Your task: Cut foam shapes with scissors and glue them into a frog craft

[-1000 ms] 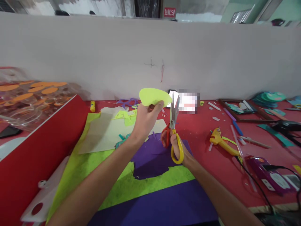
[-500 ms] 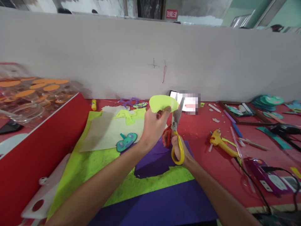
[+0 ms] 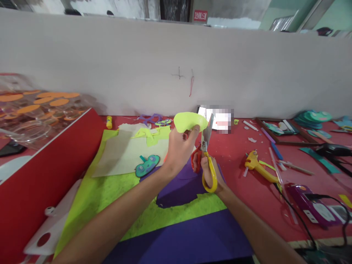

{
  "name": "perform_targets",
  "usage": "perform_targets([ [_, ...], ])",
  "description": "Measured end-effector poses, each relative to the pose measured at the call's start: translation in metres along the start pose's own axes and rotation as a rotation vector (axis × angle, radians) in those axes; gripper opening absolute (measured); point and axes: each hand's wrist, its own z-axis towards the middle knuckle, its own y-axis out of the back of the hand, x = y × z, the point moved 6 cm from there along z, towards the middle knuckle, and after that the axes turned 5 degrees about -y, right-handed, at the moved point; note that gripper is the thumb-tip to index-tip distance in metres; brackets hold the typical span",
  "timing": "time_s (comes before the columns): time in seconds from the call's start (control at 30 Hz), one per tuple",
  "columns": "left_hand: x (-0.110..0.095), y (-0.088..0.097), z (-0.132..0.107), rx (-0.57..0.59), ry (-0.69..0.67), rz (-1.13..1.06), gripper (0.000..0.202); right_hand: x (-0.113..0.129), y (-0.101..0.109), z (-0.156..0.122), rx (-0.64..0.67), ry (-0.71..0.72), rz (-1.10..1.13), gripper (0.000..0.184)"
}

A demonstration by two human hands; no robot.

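My left hand (image 3: 180,146) pinches a rounded lime-green cutout (image 3: 188,121), perhaps felt or paper, and holds it up above the table. In my right hand (image 3: 207,170) is a pair of scissors (image 3: 205,141) with one red and one yellow handle, blades pointing up. The blades stand at the right end of the cutout, only slightly apart. Below my hands lies a dark purple sheet (image 3: 176,192) with a ragged edge, on top of a larger green sheet (image 3: 132,209). A teal mask-like piece (image 3: 147,165) with a dark outline rests left of my left wrist.
A yellow glue gun (image 3: 260,167) and a purple device (image 3: 312,205) with cables lie at right. Behind them is a brown frame (image 3: 298,141) holding small pieces. A red divider (image 3: 52,176) bounds the left side; a lit screen (image 3: 220,119) stands at the white partition (image 3: 132,66).
The scissor blades have come closer together, and their yellow handle has shifted slightly right. The cutout and my left hand are almost where they were.
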Motion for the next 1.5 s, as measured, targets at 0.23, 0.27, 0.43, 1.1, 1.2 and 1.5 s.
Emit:
perform_targets([
  [0.23,0.003,0.002,0.002,-0.006,0.010,-0.005,0.021,-0.003,0.003,0.000,-0.016,0.021,-0.082,0.065],
  [0.27,0.002,0.002,0.002,-0.003,0.003,-0.015,0.023,-0.004,0.004,0.000,-0.018,0.019,-0.090,0.065],
  [0.43,0.005,0.001,0.003,-0.002,0.004,-0.083,0.030,-0.010,0.004,-0.001,-0.013,0.004,-0.086,0.063],
  [1.1,-0.002,0.012,0.009,-0.034,0.028,0.015,0.046,-0.010,0.006,0.000,-0.028,-0.003,-0.164,0.060],
  [1.2,-0.001,0.013,0.010,-0.043,0.019,0.024,0.048,-0.008,0.006,0.000,-0.033,-0.003,-0.177,0.060],
  [1.5,0.004,0.018,0.011,-0.116,0.025,0.037,0.043,-0.002,0.008,-0.001,-0.045,-0.025,-0.224,0.067],
])
